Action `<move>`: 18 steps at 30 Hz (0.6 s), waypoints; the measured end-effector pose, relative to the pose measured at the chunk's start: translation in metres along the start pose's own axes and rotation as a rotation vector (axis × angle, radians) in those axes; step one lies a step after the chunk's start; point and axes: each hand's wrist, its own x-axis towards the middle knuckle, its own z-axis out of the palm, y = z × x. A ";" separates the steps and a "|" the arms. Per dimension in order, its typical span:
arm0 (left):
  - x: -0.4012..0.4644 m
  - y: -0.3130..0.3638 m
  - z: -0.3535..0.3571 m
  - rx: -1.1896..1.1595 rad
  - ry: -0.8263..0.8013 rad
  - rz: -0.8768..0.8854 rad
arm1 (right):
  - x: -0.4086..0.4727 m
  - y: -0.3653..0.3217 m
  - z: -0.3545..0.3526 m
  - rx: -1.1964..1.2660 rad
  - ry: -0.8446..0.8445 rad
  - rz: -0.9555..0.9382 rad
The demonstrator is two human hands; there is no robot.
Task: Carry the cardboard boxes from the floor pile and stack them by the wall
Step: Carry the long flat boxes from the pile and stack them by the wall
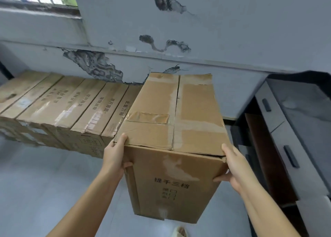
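Two bare arms reach forward, and each hand grips one brown cardboard box point(172, 140) with peeling clear tape on top. One left hand point(114, 155) clamps the near left top corner, thumb on the lid and fingers wrapped on the side. One right hand point(232, 165) presses the near right corner, thumb curled on the front face. This box is held up off the grey floor point(44, 183). Its long side runs away from the person toward the cracked grey wall point(215, 30), and its short printed face points back at the camera. Just left of it, a row of brown cardboard boxes point(62, 102) stands along the wall; six narrow tops show. One grey cabinet with dark handles point(286, 138) stands at the right. One pale slipper toe point(180, 232) peeks in below.
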 end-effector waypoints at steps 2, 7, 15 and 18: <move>0.026 0.010 0.022 -0.003 0.034 -0.011 | 0.032 -0.023 0.008 -0.030 -0.011 -0.002; 0.104 0.028 0.068 -0.021 0.061 -0.039 | 0.111 -0.059 0.040 -0.047 -0.008 -0.014; 0.264 0.031 0.119 -0.014 0.029 -0.114 | 0.242 -0.081 0.121 -0.042 0.051 0.025; 0.311 0.028 0.133 0.014 0.017 -0.104 | 0.283 -0.081 0.143 -0.010 0.055 0.046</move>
